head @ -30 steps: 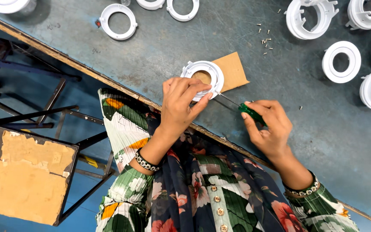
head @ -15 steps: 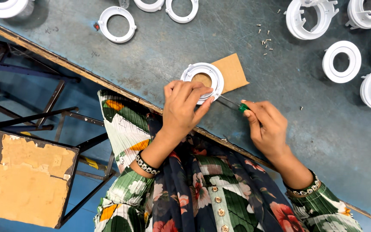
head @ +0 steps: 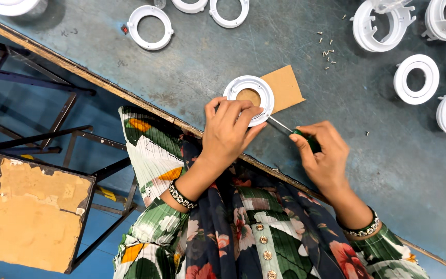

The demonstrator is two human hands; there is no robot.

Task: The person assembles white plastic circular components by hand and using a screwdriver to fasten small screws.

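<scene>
Left hand [head: 228, 135] presses white plastic ring [head: 249, 96] flat, fingers curled over its near edge. Ring sits on cardboard piece [head: 285, 88] on counter [head: 192, 62]. Right hand [head: 323, 155] fingers wrapped round green-handled screwdriver [head: 292, 130], tip at ring's rim. Loose screws [head: 327, 50] well apart.

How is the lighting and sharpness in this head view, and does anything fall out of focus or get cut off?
Head view: light is even and soft, no glare; the left hand on the white ring and the right hand with the screwdriver are sharp; rings at the top edge are cropped.
</scene>
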